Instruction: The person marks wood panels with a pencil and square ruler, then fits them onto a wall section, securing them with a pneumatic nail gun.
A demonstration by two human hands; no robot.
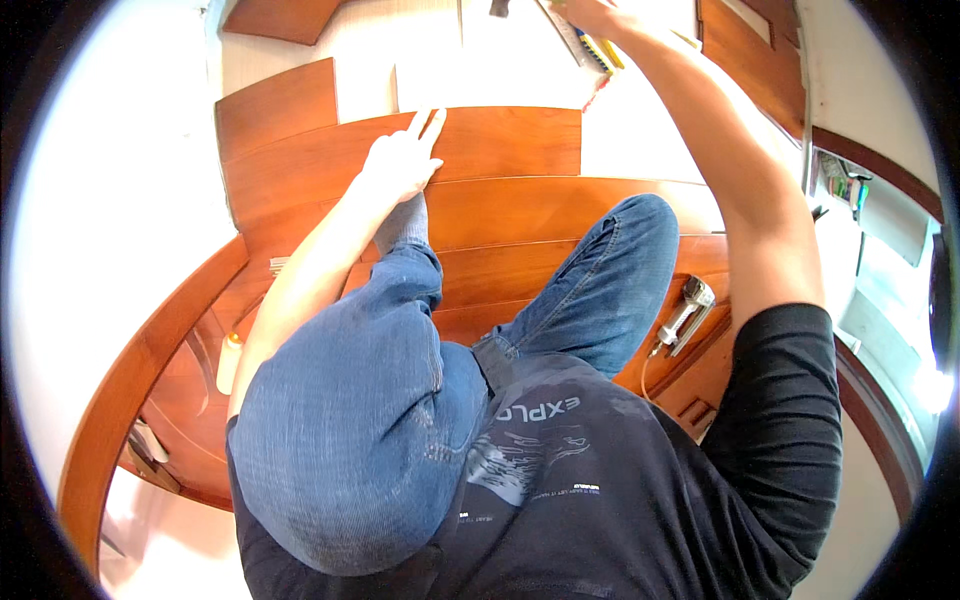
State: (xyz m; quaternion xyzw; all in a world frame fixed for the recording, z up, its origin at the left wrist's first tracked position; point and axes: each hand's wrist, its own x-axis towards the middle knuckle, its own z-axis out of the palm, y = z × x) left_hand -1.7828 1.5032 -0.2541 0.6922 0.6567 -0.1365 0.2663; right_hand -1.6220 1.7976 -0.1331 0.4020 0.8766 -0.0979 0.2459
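Observation:
My left hand (400, 165) lies on a reddish-brown floor plank (510, 142), just beyond my sock-covered foot. Its index and middle fingers stretch to the plank's far edge, and the thumb is spread aside. My right arm reaches far forward, so the right hand (590, 14) is cut off by the upper edge; its fingers and anything in them are hidden. A small dark object (499, 8), perhaps a tool head, shows to the left of that hand. Below the right hand lie some thin yellow and blue items (600, 52) on the pale floor.
Laid planks (500, 215) extend under my legs. By my right knee rests a silver nail gun (686, 315) with a thin hose. A pale bottle (230, 360) with an orange cap stands left. Loose boards (280, 18) lie ahead, others (755, 70) at far right. A white wall (120, 180) borders the left.

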